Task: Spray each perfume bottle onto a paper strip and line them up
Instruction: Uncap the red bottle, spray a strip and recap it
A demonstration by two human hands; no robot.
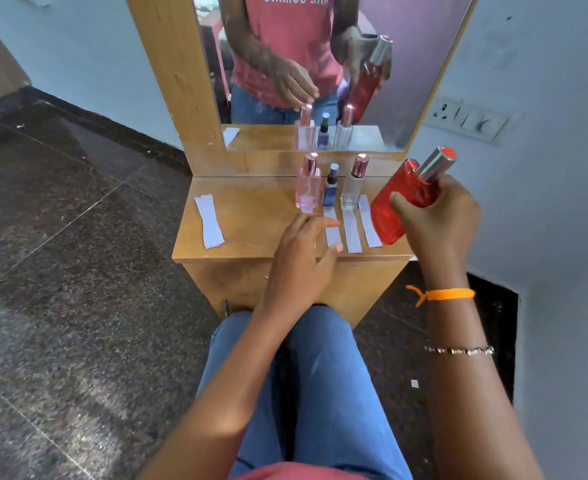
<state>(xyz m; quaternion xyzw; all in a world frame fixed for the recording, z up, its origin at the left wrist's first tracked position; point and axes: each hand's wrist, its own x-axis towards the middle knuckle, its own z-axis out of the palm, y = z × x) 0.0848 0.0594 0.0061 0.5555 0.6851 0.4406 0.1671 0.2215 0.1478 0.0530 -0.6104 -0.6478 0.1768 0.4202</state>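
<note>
Nearest, the left hand [303, 247] lies flat, grip wide, pinning a paper strip [333, 233] near the tabletop [244, 220] front edge; the right hand [438, 216] grips the red bottle [394, 206] tilted above the right edge, seemingly for spraying.

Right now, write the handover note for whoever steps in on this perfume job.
Right hand: holds the red bottle, tilted, cap still on, above the right end of the strips.
Left hand: open, palm down, fingers over the left end of the strip row; whether it touches paper cannot be told.
On the table: pink bottle, small blue bottle and clear bottle stand in a row, capped, with strips laid in front. Spare strips lie at the left.
Done: three bottles lined up with strips.
Left: the red bottle still needs placing in line; whether it was sprayed is not visible.
</note>
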